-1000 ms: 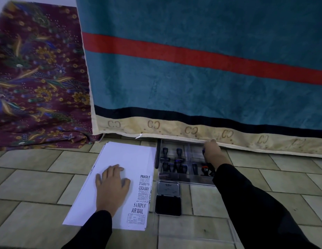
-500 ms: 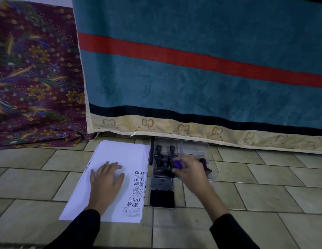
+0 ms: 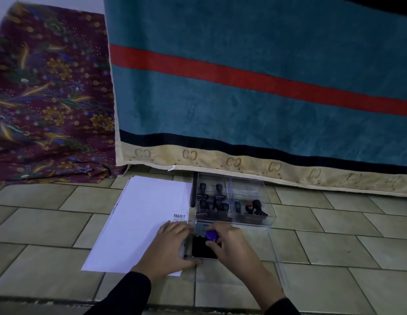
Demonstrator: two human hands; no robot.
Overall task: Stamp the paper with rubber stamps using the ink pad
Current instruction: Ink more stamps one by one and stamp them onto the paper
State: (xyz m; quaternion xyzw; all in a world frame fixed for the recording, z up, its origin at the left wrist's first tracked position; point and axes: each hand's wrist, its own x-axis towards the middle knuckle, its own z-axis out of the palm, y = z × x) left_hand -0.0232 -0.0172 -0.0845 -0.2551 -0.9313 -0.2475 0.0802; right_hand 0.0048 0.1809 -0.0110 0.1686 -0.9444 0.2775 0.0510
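A stack of white paper [image 3: 141, 221] lies on the tiled floor, with black stamped words such as FRAGILE along its right edge. An open ink pad [image 3: 201, 247] sits just right of the paper, its black pad facing up. My right hand [image 3: 232, 246] grips a stamp with a purple knob [image 3: 211, 235] and holds it down on the ink pad. My left hand [image 3: 170, 248] rests on the paper's right edge, thumb and fingers against the ink pad's left side. A clear plastic box [image 3: 248, 196] behind the pad holds several dark stamps.
A teal towel with a red stripe [image 3: 254, 92] hangs behind the box, its beige hem reaching the floor. A maroon patterned cloth [image 3: 50, 98] lies at the back left. A clear box lid [image 3: 275, 258] lies on the floor right of the ink pad.
My right hand left the box, took out the purple-knobbed stamp and brought it down onto the ink pad. My left hand slid right across the paper to the pad's edge.
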